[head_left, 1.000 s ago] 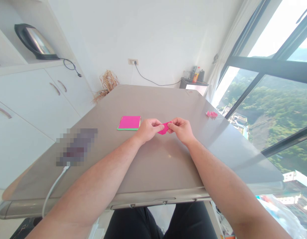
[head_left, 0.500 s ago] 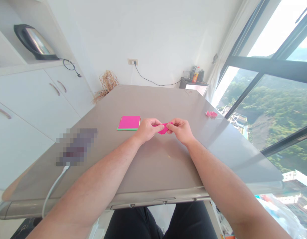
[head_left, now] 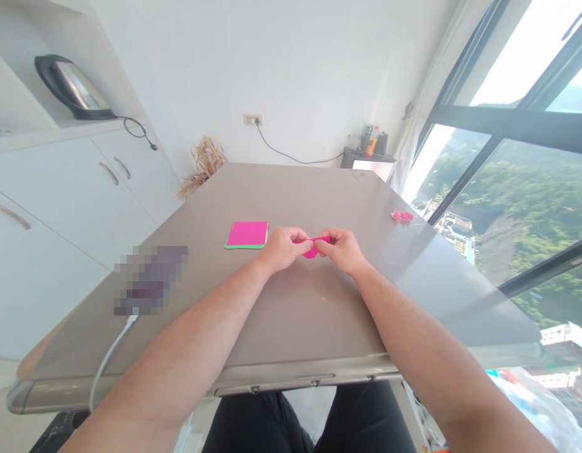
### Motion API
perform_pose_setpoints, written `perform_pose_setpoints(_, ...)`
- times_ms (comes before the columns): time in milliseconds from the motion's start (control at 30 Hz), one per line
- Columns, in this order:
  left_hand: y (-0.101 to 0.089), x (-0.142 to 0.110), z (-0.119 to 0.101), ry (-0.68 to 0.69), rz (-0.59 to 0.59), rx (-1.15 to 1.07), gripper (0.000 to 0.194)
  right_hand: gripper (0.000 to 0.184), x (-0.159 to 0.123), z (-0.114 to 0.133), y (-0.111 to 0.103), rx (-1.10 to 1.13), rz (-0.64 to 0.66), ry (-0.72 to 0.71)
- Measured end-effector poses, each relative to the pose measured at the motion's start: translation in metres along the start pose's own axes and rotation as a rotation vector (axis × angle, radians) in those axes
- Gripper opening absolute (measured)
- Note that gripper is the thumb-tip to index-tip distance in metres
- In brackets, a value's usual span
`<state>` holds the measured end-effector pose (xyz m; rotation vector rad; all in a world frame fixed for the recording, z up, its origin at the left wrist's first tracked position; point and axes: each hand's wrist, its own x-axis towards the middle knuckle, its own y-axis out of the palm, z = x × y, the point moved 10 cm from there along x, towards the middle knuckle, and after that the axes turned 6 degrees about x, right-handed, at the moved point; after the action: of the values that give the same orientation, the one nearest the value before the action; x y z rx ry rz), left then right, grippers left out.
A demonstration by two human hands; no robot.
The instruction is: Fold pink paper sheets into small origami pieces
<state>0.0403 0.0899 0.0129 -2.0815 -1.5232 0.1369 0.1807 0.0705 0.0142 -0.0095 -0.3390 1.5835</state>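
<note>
A small folded piece of bright pink paper [head_left: 311,252] is pinched between both hands, above the middle of the table. My left hand [head_left: 285,248] grips its left side with thumb and fingers. On the other side, my right hand [head_left: 340,249] pinches the right part, the thumb close to the left thumb. The fingers cover much of the paper, so its full shape is hidden. Just left of my left hand lies a stack of square coloured paper [head_left: 246,233], pink on top with a green edge showing below.
Several small pink folded pieces [head_left: 402,216] lie at the table's right edge by the window. A blurred-out dark object [head_left: 153,277] with a white cable [head_left: 110,352] rests on the left of the grey table [head_left: 291,314]. An electric kettle [head_left: 78,88] stands on the shelf.
Both hands still hold the pink paper, with the thumbs slightly closer together and the paper's visible shape a little altered. The whole view has shifted slightly.
</note>
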Motion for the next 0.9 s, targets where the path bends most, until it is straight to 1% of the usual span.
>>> perform_pose_setpoints(133, 0.000, 0.000, 0.001, -0.003, 0.008, 0.018, 0.020, 0.010, -0.001, 0.002, 0.001, -0.034, 0.003, -0.005)
perform_pose_setpoints(333, -0.005, 0.000, -0.002, -0.006, -0.035, 0.007, 0.021, 0.008, 0.000, 0.002, -0.006, 0.048, -0.049, -0.012)
perform_pose_setpoints(533, -0.003, -0.001, -0.004, 0.008, -0.019, 0.045, 0.020, 0.010, -0.001, 0.000, -0.001, 0.024, 0.001, 0.011)
perform_pose_setpoints(600, -0.003, -0.001, -0.004, 0.001, -0.026, 0.029, 0.020, 0.010, -0.001, 0.001, -0.001, 0.037, -0.003, 0.005)
perform_pose_setpoints(767, -0.009, -0.001, 0.001, -0.024, -0.078, -0.035, 0.021, 0.012, 0.000, 0.001, -0.008, 0.061, -0.066, -0.012)
perform_pose_setpoints(900, -0.009, 0.000, 0.002, -0.021, -0.079, -0.031, 0.019, 0.012, -0.001, 0.000, -0.006, 0.034, -0.038, -0.002)
